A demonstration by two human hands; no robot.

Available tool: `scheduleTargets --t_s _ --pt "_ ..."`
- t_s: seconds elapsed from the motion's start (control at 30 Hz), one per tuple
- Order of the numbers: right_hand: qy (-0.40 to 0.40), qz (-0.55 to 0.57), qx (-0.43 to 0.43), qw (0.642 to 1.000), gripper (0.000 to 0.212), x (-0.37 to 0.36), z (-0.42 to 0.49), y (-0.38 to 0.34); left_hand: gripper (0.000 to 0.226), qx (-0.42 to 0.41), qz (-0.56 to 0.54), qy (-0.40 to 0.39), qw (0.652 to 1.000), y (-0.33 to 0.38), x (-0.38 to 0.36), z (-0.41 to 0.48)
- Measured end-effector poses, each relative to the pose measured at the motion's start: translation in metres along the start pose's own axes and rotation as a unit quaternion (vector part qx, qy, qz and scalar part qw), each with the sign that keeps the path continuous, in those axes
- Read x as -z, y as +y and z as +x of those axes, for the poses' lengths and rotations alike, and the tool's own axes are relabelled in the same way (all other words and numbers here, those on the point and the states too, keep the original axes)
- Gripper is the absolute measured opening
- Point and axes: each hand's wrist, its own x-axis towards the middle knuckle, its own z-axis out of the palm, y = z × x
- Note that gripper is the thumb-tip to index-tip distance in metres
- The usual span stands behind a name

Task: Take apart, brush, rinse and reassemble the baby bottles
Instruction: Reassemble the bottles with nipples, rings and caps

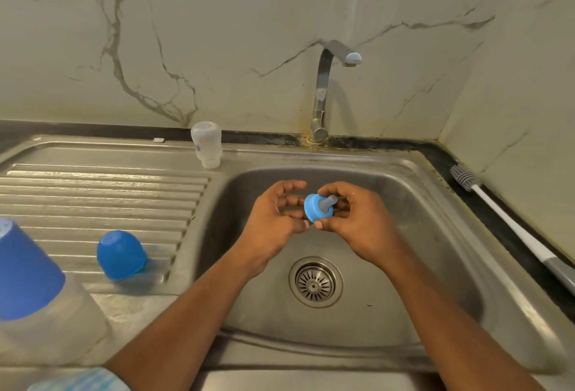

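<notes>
Ring (pixel 313 215) with teat (pixel 329 202) is over the sink (pixel 404 173), pinched by left hand (pixel 273 219) and right hand (pixel 357 219). Light, stiff plastic, probably wet and slippery. The teat looks soft, so grip the ring's rim.

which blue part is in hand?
The blue ring with the teat, gripped by left hand and right hand. The dome cap sits on the drainboard; the big cap tops a bottle.
</notes>
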Motion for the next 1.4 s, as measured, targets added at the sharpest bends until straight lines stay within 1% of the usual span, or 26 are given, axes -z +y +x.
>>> scheduleTargets --t_s 0.07,0.13,0.23,0.33,0.43,0.47,0.5,0.53,0.6,0.63,0.73,0.83,0.9,0.97,1.0,1.07,1.17,1.23,1.4 --pt "0.002 0.007 -0.003 1.0 0.045 0.002 -0.001 0.001 0.054 -0.001 -0.018 -0.01 1.0 -0.001 -0.001 0.0" --pt "-0.006 -0.001 0.005 1.0 0.045 0.001 -0.001 0.001 0.045 -0.009 -0.021 -0.014 1.0 -0.002 -0.002 -0.001" --pt "-0.021 -0.005 0.003 1.0 0.047 0.0 -0.001 0.001 0.037 -0.014 -0.013 0.0 1.0 -0.006 0.001 0.0" --pt "-0.009 0.008 -0.002 1.0 0.042 0.003 0.0 0.001 0.039 -0.014 -0.008 0.001 1.0 -0.007 0.005 0.003" --pt "0.02 -0.013 0.014 1.0 0.028 0.004 -0.001 0.0 0.044 -0.018 0.0 -0.028 0.999 -0.004 0.003 0.0" --pt "0.022 -0.024 0.017 0.999 0.023 0.004 -0.001 0.0 0.047 -0.022 0.014 -0.036 0.999 -0.004 0.002 -0.001" --pt "0.018 -0.034 0.02 0.999 0.02 0.004 -0.001 -0.001 0.051 -0.034 0.052 -0.04 0.997 -0.005 0.001 -0.001" --pt "0.008 -0.046 0.024 0.999 0.018 0.004 -0.002 -0.002 0.054 -0.055 0.119 -0.038 0.991 -0.006 0.001 0.0" --pt "-0.012 -0.091 0.034 0.995 0.014 0.003 -0.002 -0.004 0.055 -0.104 0.266 -0.029 0.958 -0.009 0.002 0.001" --pt "-0.015 -0.125 0.04 0.991 0.013 0.002 -0.003 -0.005 0.053 -0.127 0.308 -0.018 0.943 -0.01 0.002 0.002" --pt "-0.005 -0.243 0.044 0.969 0.017 -0.003 -0.003 -0.019 0.04 -0.166 0.331 0.026 0.928 -0.007 0.003 0.003" --pt "-0.012 -0.357 0.046 0.933 0.025 -0.009 -0.005 -0.037 0.032 -0.152 0.345 0.055 0.925 -0.004 0.002 0.004" --pt "-0.022 -0.401 0.058 0.914 0.026 -0.012 -0.01 -0.044 0.028 -0.131 0.348 0.056 0.927 -0.005 0.004 0.004" --pt "-0.032 -0.423 0.067 0.903 0.024 -0.014 -0.013 -0.047 0.026 -0.12 0.34 0.042 0.932 -0.007 0.006 0.004" --pt "-0.028 -0.423 0.068 0.903 0.023 -0.014 -0.014 -0.047 0.026 -0.123 0.33 0.029 0.935 -0.007 0.008 0.004" --pt "-0.01 -0.389 0.055 0.919 0.023 -0.009 -0.011 -0.044 0.029 -0.143 0.297 -0.009 0.944 -0.005 0.009 0.003" --pt "0.019 -0.293 0.028 0.956 0.018 -0.001 -0.006 -0.036 0.032 -0.162 0.252 -0.05 0.953 -0.002 0.009 0.002" --pt "0.028 -0.235 0.015 0.972 0.014 0.004 -0.004 -0.03 0.034 -0.165 0.244 -0.063 0.954 -0.003 0.007 0.002" --pt "0.006 -0.121 -0.034 0.992 0.009 0.014 0.001 -0.02 0.038 -0.167 0.233 -0.084 0.954 -0.003 0.001 0.001"
